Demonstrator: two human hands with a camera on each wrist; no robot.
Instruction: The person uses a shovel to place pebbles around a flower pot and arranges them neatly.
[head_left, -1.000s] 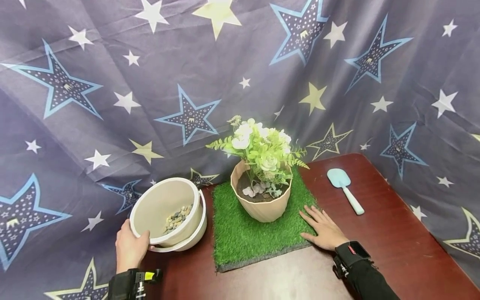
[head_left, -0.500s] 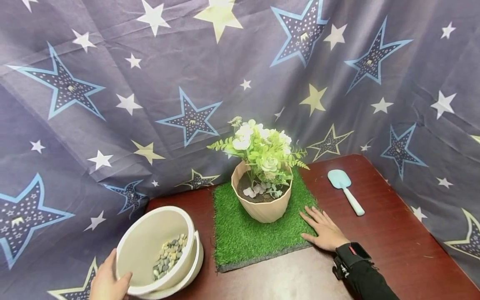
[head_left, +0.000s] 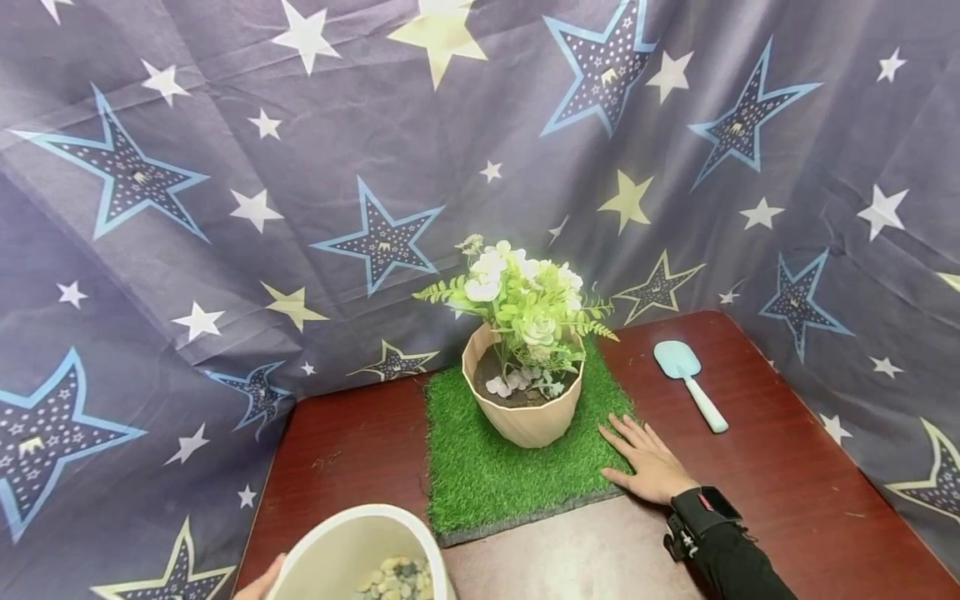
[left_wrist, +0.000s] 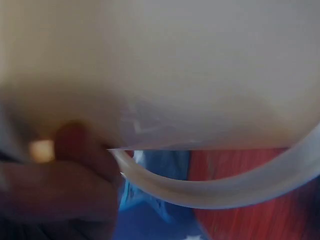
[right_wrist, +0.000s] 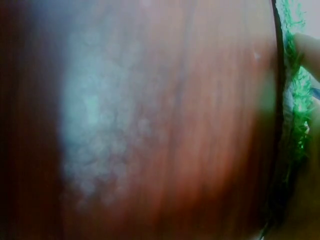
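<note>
A cream bucket with pebbles inside is cut off by the bottom edge of the head view. My left hand grips its left side, and only a sliver of the hand shows there. In the left wrist view the bucket's wall fills the top, its pale handle curves below, and the blurred hand has curled fingers against it. My right hand rests with spread, straight fingers on the right edge of the green turf mat.
On the mat stands a beige flowerpot holding soil and white flowers with green leaves. A light-blue trowel lies to the right on the reddish wooden table. A star-patterned curtain hangs behind.
My left hand has brought the bucket from beside the mat's left edge down toward the near edge of the head view. The right hand stays in place.
</note>
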